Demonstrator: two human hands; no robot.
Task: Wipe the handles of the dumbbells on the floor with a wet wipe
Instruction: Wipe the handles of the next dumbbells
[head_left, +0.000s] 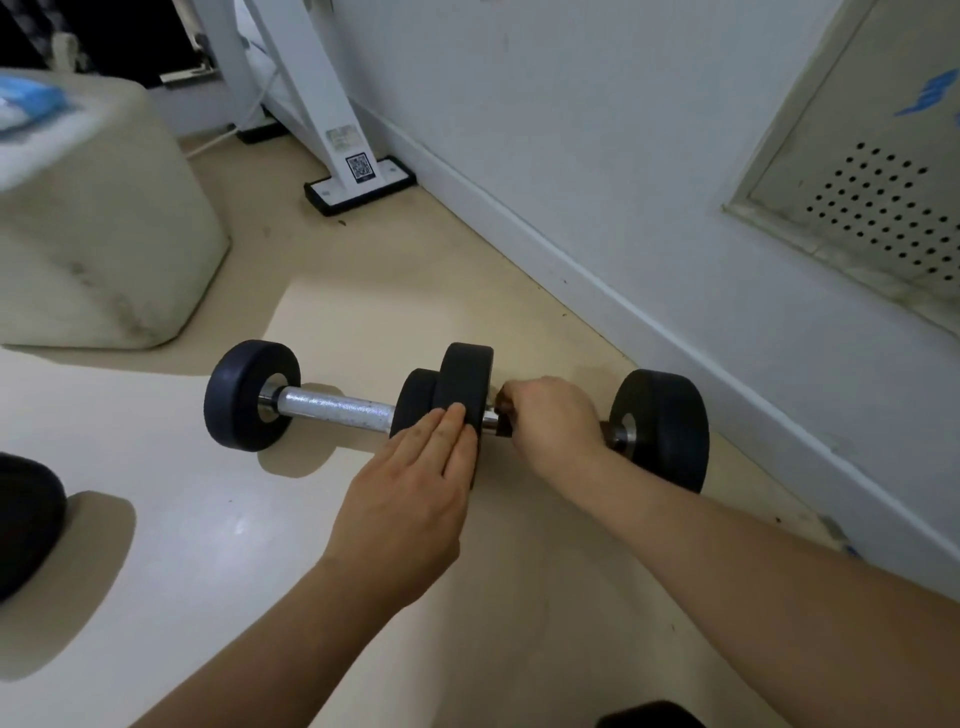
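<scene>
Two dumbbells lie end to end on the floor (182, 519), long axes running left-right along the wall. Left dumbbell (332, 408): chrome handle bare, well left of both my hands. My left hand (415, 499) rests flat, fingers (447, 426) together against the right dumbbell's (660, 426) inner weight. My right hand (550, 421) is nearer that handle, curled round it; wipe hidden, can't confirm. A third dark weight (26, 519) shows at the left edge.

floor (182, 545) front-left: open; wall (623, 156): blocks behind dumbbells (332, 408); cushion (98, 234): blocks far-left
</scene>
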